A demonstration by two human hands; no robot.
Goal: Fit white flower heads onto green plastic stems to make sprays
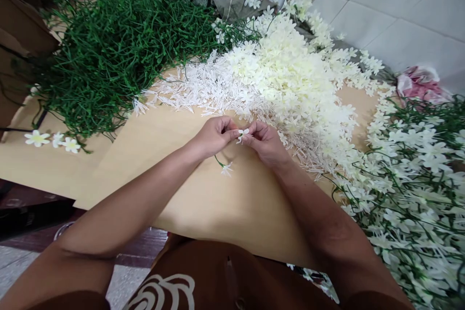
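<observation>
Head view: we pinch a white artificial flower (pixel 243 132) between our left grip (pixel 217 136) and right grip (pixel 267 143), green stem (pixel 219 161) dangling below. Flowered sprays (pixel 417 193) right of our grip look done; loose blossoms (pixel 290 65) beyond and bare stems (pixel 119 43) leftward seem unfinished.

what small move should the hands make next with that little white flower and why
Probably ease the small white flower slightly toward the left hand with the right hand, the left steadying. Both hands meet at the flower, and a green stem tipped with a white tuft hangs from the left hand. Any join is hidden, so a gentle push seems wisest.
</observation>
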